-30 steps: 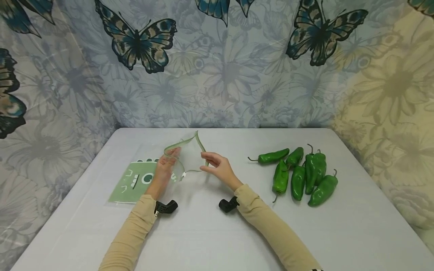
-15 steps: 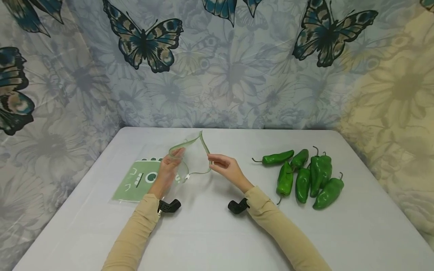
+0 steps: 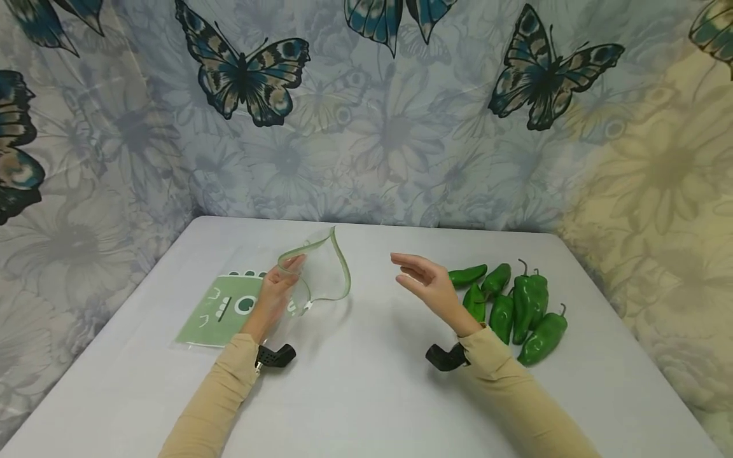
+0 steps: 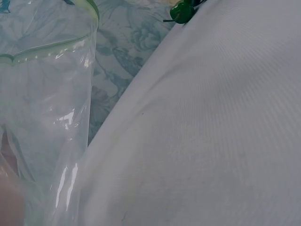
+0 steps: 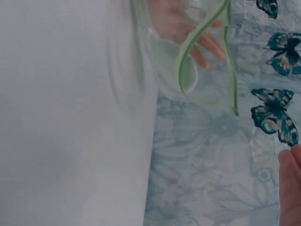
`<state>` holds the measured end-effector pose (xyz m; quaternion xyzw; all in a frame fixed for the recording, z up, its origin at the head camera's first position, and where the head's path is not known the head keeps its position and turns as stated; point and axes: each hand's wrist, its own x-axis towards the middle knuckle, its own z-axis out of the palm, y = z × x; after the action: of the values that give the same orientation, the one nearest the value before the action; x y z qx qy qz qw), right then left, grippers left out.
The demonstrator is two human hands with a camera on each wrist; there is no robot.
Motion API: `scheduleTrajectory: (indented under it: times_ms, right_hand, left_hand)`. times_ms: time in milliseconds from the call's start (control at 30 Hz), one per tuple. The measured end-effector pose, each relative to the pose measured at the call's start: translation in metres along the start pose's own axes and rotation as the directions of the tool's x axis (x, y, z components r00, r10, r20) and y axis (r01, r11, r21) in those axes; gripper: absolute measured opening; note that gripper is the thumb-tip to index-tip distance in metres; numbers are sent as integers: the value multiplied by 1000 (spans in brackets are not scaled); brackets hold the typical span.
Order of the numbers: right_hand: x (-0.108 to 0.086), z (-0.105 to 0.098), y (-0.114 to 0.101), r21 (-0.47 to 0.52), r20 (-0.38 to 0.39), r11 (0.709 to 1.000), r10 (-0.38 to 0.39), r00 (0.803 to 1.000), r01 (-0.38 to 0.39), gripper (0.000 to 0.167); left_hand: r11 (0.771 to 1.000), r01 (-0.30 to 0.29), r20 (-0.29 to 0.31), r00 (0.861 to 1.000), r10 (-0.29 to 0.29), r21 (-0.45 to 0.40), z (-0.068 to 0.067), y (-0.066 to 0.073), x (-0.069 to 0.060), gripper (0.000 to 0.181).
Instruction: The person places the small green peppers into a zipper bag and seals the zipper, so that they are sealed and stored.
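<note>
A clear zip bag (image 3: 325,275) with a green zip edge hangs above the table, its mouth spread wide. My left hand (image 3: 276,292) holds it by the left side near the rim. In the right wrist view, the left fingers (image 5: 207,46) show through the film. Apart from the bag, my right hand (image 3: 426,285) is raised with fingers extended and nothing in them. Behind it lie several green peppers (image 3: 522,305), a few partly covered by the hand. In the left wrist view, the bag (image 4: 51,103) fills the left side.
Flat on the table's left lies green plastic printed with a cartoon face (image 3: 220,318), partly behind the left arm; whether it belongs to the held bag I cannot tell. A white cloth covers the table (image 3: 366,394). A butterfly-patterned curtain (image 3: 395,140) stands behind.
My right hand has let go of the bag's rim and moved right, toward the peppers. The left hand keeps holding the bag, and its mouth stays spread.
</note>
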<state>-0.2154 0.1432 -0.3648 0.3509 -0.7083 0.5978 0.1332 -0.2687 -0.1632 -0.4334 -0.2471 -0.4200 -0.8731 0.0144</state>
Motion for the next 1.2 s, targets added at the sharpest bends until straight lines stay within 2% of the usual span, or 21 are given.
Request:
scheduleTrajectory:
  times_ms: [133, 267, 467, 533, 733, 867, 1067, 1200]
  right_hand:
    - [-10, -22, -10, -62, 24, 997, -48, 999, 50, 40]
    - [-17, -50, -17, -187, 68, 978, -77, 995, 89, 45]
    - [-28, -86, -30, -319, 45, 943, -82, 996, 92, 49]
    - [-32, -91, -35, -341, 35, 936, -76, 997, 83, 47]
    - [-48, -91, -41, -468, 28, 882, -47, 999, 54, 33]
    - [-64, -98, -25, -506, 34, 862, 31, 999, -10, 34]
    - [-87, -105, 2, -608, 58, 788, 167, 984, -98, 43]
    - [-95, -105, 6, -607, 64, 787, 185, 981, -109, 43]
  left_hand:
    - [1000, 4, 13, 1000, -4, 15, -3, 0, -2, 17]
    - [999, 23, 18, 1000, -24, 43, -3, -1, -2, 16]
    - [996, 61, 0, 998, -61, 59, 1, -3, -4, 19]
    - [996, 59, -14, 998, -58, 67, 1, -3, -4, 18]
    - [998, -5, -24, 1000, 6, 60, 4, 4, 1, 27]
    - [998, -23, -36, 999, 26, 64, 8, 8, 3, 37]
    - [995, -10, -82, 996, 18, 97, 11, 7, 2, 32]
    - [994, -9, -85, 996, 18, 113, 9, 3, 0, 24]
